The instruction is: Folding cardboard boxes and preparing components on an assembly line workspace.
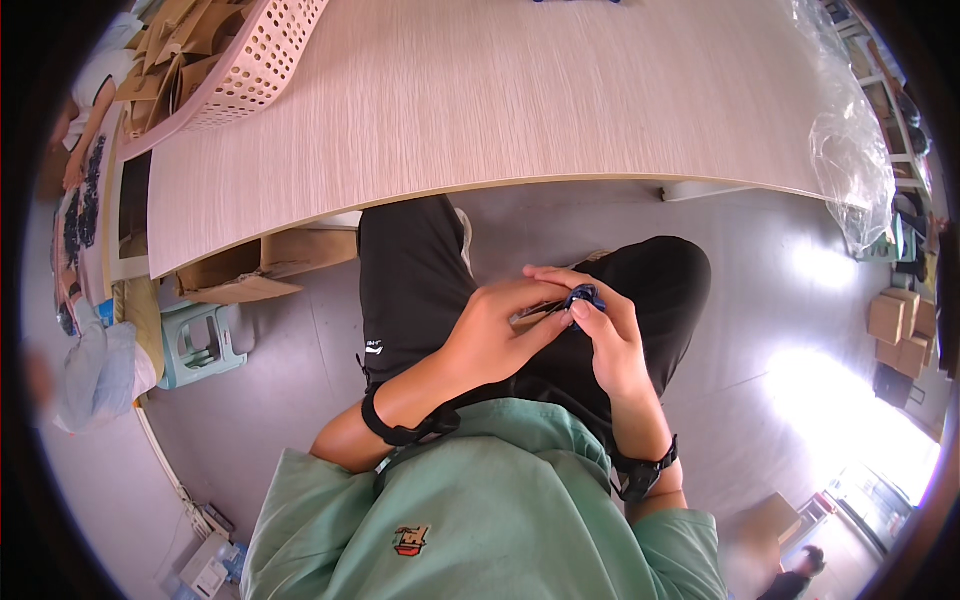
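above the black cloth trousers [412,270], near the pale wood-grain worktop [520,110]: one small, glossy, dark-blue object [586,295], kind unclear, pinched by the fingers of the left hand [503,322] and the right hand [616,343].

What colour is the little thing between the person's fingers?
The little thing is dark blue, seen best in the head view.

Cannot identify the small dark blue object [585,296], partly hidden by left hand [505,322] and right hand [614,340], in front of the table [520,120]. Cannot see the whole pink basket [268,62] on the table's left, nor the blue thing [577,1] at its far side, cut off by the upper edge.
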### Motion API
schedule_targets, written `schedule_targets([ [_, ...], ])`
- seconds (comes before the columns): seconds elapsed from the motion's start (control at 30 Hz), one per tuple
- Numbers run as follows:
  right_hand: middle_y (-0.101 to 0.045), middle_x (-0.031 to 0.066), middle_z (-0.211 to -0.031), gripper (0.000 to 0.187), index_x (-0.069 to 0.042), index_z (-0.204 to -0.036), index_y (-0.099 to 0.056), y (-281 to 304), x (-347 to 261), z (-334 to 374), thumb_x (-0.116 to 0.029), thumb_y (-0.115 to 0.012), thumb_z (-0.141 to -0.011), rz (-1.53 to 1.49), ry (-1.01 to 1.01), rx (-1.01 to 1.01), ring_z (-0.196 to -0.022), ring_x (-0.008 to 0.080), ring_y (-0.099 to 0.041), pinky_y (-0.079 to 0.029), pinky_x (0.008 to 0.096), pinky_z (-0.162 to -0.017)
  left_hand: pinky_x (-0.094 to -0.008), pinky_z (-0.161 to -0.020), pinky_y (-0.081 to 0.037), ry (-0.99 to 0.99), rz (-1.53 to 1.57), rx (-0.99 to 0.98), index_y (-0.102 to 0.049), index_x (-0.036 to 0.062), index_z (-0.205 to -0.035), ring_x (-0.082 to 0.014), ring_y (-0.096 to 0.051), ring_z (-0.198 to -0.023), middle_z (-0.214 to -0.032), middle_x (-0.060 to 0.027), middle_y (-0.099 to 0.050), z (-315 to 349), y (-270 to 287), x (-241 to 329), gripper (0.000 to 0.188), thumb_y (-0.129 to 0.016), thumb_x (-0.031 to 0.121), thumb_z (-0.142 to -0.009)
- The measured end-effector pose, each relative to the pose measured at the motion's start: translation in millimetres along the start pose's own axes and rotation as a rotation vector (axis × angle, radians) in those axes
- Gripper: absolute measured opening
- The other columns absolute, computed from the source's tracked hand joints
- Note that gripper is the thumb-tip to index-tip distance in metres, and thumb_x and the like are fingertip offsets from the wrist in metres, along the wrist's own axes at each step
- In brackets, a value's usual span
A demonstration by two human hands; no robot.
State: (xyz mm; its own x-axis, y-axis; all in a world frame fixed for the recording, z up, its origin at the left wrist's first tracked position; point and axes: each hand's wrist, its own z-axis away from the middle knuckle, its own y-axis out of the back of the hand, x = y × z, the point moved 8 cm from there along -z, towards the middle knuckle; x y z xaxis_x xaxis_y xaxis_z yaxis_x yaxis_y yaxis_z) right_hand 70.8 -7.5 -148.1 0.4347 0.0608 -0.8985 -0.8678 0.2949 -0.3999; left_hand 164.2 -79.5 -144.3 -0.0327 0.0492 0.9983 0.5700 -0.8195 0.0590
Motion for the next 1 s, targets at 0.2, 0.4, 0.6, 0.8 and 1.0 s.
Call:
schedule_targets([
  [0.2, -0.064, 0.0226, -0.126, 0.035, 0.010, -0.118, -0.063, 2.8, -4.7, 1.9, -0.020, -0.051, -0.105, 0.090, 0.068, 0.121, -0.115, 0.0275, -0.063, -0.047, 0.0391, -0.102, -0.0325, -0.070, -0.053, 0.026, -0.045, -0.061, -0.069, -0.0019, -0.110, -0.0245, -0.066, -0.076, -0.091, -0.0150, -0.071, -3.1, 6.3, -3.0, 0.019, -0.066, 0.007, -0.093],
  [0.4, -0.069, 0.0257, -0.115, 0.040, 0.007, -0.096, -0.065, 18.8, -35.4, 7.4, -0.028, -0.048, -0.106, 0.047, 0.292, 0.169, -0.108, 0.0309, -0.066, -0.049, 0.0414, -0.098, -0.0301, -0.075, -0.052, 0.063, 0.200, 0.036, -0.064, -0.0019, -0.123, -0.0167, -0.063, -0.081, -0.094, -0.0120, -0.069, -5.1, 27.1, -15.8, 0.026, -0.055, 0.009, -0.101],
  [0.6, -0.069, 0.0281, -0.105, 0.043, 0.003, -0.090, -0.060, 14.3, -44.8, 12.4, -0.035, -0.047, -0.106, -0.144, 0.260, 0.151, -0.099, 0.0365, -0.067, -0.052, 0.0469, -0.090, -0.0294, -0.079, -0.053, 0.023, 0.185, -0.106, -0.065, -0.0021, -0.109, -0.0141, -0.062, -0.086, -0.101, -0.0102, -0.065, -10.8, 7.4, -29.5, 0.020, -0.050, -0.002, -0.094],
  [0.8, -0.068, 0.0265, -0.102, 0.047, -0.001, -0.090, -0.055, 4.7, -46.0, 7.4, -0.040, -0.039, -0.108, -0.410, 0.247, 0.066, -0.085, 0.0355, -0.069, -0.056, 0.0440, -0.076, -0.0291, -0.076, -0.053, 0.057, 0.056, -0.230, -0.065, -0.0002, -0.112, -0.0136, -0.062, -0.080, -0.094, -0.0101, -0.066, -8.9, -20.8, -32.1, 0.027, -0.058, -0.003, -0.086],
  [1.0, -0.066, 0.0248, -0.102, 0.048, -0.004, -0.094, -0.054, 1.1, -43.1, -3.0, -0.044, -0.033, -0.109, -0.581, 0.187, 0.006, -0.078, 0.0350, -0.069, -0.053, 0.0386, -0.059, -0.0303, -0.075, -0.053, 0.139, 0.449, -0.381, -0.062, -0.0008, -0.116, -0.0130, -0.062, -0.083, -0.099, -0.0074, -0.068, 4.5, -39.6, -32.9, 0.026, -0.059, -0.002, -0.090],
])
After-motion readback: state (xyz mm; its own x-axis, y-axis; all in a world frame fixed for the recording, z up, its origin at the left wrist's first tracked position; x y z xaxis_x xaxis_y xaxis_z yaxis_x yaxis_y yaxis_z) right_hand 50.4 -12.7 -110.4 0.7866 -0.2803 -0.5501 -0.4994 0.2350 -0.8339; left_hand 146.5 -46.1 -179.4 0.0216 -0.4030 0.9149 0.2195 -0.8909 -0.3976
